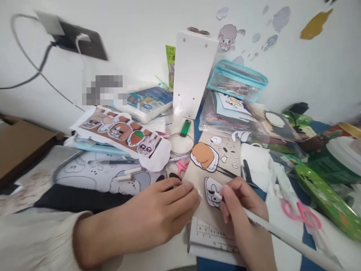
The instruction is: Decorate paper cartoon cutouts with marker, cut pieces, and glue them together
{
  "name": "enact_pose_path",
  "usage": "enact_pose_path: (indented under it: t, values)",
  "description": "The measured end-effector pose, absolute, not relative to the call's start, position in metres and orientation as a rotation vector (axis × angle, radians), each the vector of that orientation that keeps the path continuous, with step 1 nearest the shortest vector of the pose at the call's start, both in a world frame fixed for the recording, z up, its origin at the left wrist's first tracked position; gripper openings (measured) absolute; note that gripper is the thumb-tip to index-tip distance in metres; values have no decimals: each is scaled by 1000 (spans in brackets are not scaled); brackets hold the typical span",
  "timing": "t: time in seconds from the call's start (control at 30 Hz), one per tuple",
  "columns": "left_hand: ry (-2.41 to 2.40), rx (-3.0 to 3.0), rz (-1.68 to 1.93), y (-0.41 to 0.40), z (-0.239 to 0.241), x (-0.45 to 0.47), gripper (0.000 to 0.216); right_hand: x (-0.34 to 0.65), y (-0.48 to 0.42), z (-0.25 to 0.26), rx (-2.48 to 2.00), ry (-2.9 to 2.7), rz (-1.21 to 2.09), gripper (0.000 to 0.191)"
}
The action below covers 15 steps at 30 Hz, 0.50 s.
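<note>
Right hand (243,226) is pinching a long, slim white pen-like stick (293,237) between thumb and fingers, its pale tip pointing at a small white paper cartoon cutout with black outlines (210,190). Cutout is lying on a beige flat board (197,177), just beside the right fingertips; whether the tip is touching it, cannot tell. Left hand (166,207) is hovering or resting near the board's left edge, palm down, fingers bent and held close together; the fingertips' undersides are hidden, so cannot tell if they are gripping anything.

Farther up the board, an orange-and-white toast-shaped paper cutout (203,154) is lying beside a dark, slim two-pronged tool (229,174). A white printed sheet (211,235) is showing below the board's near edge, on the blue-topped bench (208,263).

Right side: pink-handled scissors (310,218) are lying near a long green patterned case (329,203). Left side: a white sheet of colourful cartoon figures (121,130) is leaning over the clutter, a dark slim pen (113,162) lying below it.
</note>
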<state>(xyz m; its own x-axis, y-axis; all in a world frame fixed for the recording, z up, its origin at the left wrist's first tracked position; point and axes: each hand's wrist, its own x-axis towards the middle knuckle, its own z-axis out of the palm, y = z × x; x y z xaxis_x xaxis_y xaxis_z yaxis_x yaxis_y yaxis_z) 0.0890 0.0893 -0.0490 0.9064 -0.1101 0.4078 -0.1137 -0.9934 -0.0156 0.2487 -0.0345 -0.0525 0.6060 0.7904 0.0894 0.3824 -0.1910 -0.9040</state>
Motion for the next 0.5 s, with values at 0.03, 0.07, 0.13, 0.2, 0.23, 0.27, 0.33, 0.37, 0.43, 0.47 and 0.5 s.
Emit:
enact_pose_path:
  t: [0.03,0.07,0.13,0.2,0.23,0.27,0.33,0.37,0.43,0.47,0.5]
  values:
    - [-180,3050,666,90,-49,89,33,248,-35,-52,-1814,-967,493,36]
    - [-184,3043,670,91,-49,89,36,248,-35,-52,-1824,-984,494,35]
    - [-190,3030,661,92,-48,88,40,247,-34,-50,-1821,-1009,486,31]
    - [-183,3027,641,93,-48,88,44,247,-33,-47,-1796,-1005,479,25]
    - [-180,3030,633,93,-48,87,45,247,-32,-46,-1778,-997,477,21]
    - [-176,3035,630,92,-48,87,46,248,-32,-45,-1758,-991,480,18]
    - [-167,3050,613,92,-50,85,46,248,-33,-44,-1732,-988,500,16]
    - [-159,3057,603,91,-51,85,45,249,-34,-44,-1726,-988,501,16]
    - [-131,3066,599,90,-53,83,40,250,-35,-45,-1731,-1005,507,20]
    - [-126,3069,593,89,-53,83,38,251,-35,-46,-1740,-1023,510,21]
    - [-132,3070,590,89,-52,82,35,252,-35,-47,-1750,-1042,512,23]
